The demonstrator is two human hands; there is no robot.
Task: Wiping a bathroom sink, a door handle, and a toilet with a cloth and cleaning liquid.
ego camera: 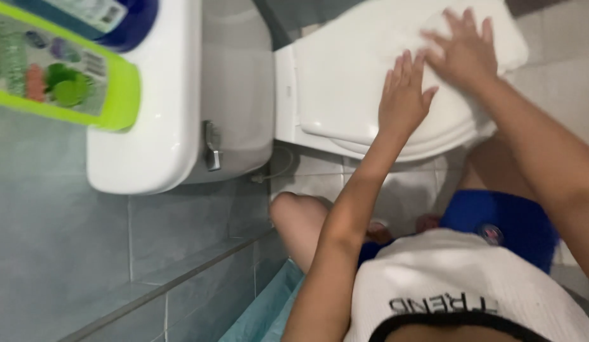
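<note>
A view looking down from the person's head in a tiled bathroom. At the far left, a lime-green plastic bottle (66,76) lies on the white cistern lid (161,114), with a dark blue bottle (126,22) just beside it at the top edge. A chrome flush lever (211,147) sticks out from the side of the white cistern (237,88). Grey wall tiles (60,240) fill the lower left. Moving right, the closed white toilet lid (345,69) sits in the upper middle of the view. The left hand (403,95) lies flat on this lid, palm down, fingers straight and held close together, holding nothing. Just beside it, further right, the right hand (465,54) presses flat on a white cloth (497,38) spread across the far part of the lid, with its fingers spread apart. The two hands nearly touch. Below them, the person's bare knees, blue shorts (503,221) and white shirt (472,291) show, along with a pale blue bag (262,310) at the bottom edge.
</note>
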